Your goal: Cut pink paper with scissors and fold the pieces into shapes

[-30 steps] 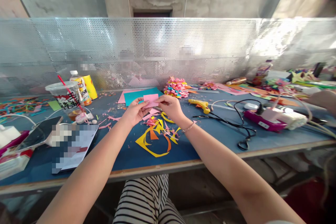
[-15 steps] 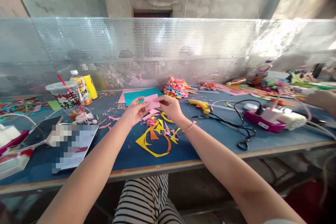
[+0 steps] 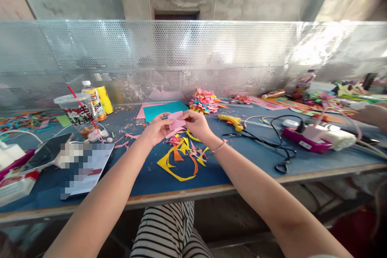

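Observation:
Between my two hands is a small pink paper piece (image 3: 176, 120), held above the blue table (image 3: 242, 169). The fingers of my left hand (image 3: 158, 128) pinch its left side, and my right hand (image 3: 197, 124) grips its right side. Just behind them lie a teal sheet (image 3: 160, 109) and a pink sheet (image 3: 141, 113). Yellow cut paper (image 3: 165, 165) and orange scraps (image 3: 178, 155) are spread in front of my hands. A many-coloured paper cluster (image 3: 203, 101) stands behind my right hand.
A yellow glue gun (image 3: 231, 121), black cable (image 3: 266, 141) and purple power strip (image 3: 305, 140) are on the right. At left are a plastic cup (image 3: 75, 111), a bottle (image 3: 96, 102) and a tablet-like object (image 3: 89, 175). Another person's hand (image 3: 373, 115) is at far right.
The pink piece has turned and tilted slightly between my fingers, and both hands have shifted a little. The other person's hand at far right has also moved slightly.

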### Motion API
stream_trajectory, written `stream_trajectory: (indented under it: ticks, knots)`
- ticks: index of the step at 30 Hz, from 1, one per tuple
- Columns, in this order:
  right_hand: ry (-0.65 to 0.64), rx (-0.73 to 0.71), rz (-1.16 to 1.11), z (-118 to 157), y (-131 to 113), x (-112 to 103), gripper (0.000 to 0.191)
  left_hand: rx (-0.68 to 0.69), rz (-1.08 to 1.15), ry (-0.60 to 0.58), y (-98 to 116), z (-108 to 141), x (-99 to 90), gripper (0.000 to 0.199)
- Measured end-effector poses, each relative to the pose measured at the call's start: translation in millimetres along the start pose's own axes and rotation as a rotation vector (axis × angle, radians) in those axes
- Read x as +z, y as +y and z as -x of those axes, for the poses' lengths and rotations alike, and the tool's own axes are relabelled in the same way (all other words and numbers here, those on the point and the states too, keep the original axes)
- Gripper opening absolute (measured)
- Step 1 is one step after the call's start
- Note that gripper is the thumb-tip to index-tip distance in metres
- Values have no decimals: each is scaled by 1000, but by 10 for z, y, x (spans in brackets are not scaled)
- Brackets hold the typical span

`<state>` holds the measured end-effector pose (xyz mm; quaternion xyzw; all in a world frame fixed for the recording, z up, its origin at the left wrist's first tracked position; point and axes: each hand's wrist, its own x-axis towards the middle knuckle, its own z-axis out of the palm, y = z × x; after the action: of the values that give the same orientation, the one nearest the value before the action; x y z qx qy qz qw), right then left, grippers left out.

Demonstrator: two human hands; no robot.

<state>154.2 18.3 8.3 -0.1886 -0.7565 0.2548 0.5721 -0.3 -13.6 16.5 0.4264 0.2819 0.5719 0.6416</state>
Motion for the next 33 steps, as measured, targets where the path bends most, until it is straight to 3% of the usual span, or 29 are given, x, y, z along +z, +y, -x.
stream_trajectory:
  ticks: [10,22,28,33]
  knots:
    - [-28,10,16,15,-26,-11,7,-8,-2,18,4,28,40,23]
    - [-58,130,-158,4,-44,17,22,-71,97,-95,7,43,12,20]
    - [-139,163,-232,-5,8,9,25,14,-2,-21,-11,27,40,23]
    - [-152,179,-213,-9,23,-6,27,-11,-14,-17,-22,23,46,26]
